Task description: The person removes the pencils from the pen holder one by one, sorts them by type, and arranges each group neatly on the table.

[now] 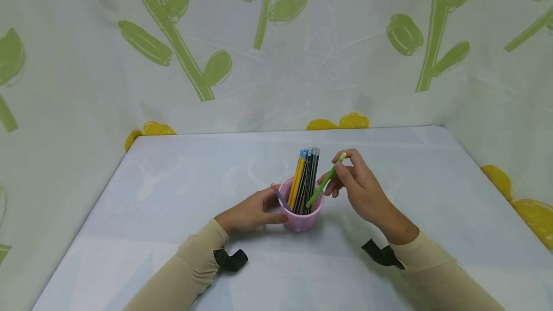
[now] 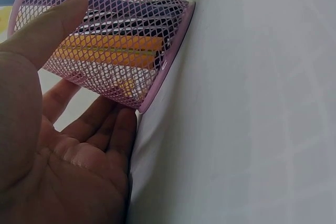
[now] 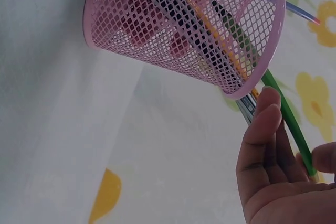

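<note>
A pink mesh pencil cup (image 1: 299, 221) stands on the table, filled with pencils. My left hand (image 1: 255, 211) holds it from the left, thumb across the near side and fingers round the far side; the left wrist view has the thumb lying along the mesh. On the cup's right, my right hand (image 1: 356, 184) pinches a slim green pencil (image 1: 326, 180) near its pale yellow end. That pencil slants, its lower end inside the cup (image 3: 184, 30). Yellow pencils (image 1: 296, 179) and several black pencils (image 1: 312, 172) stand upright in the middle. A blue-purple pencil (image 1: 281, 197) leans left over the rim.
The table (image 1: 194, 176) has a pale cover with faint patterns. Behind and at both sides rise light walls (image 1: 328, 61) printed with green leaves and yellow shapes. Dark straps (image 1: 231, 259) are on both sleeves near the wrists.
</note>
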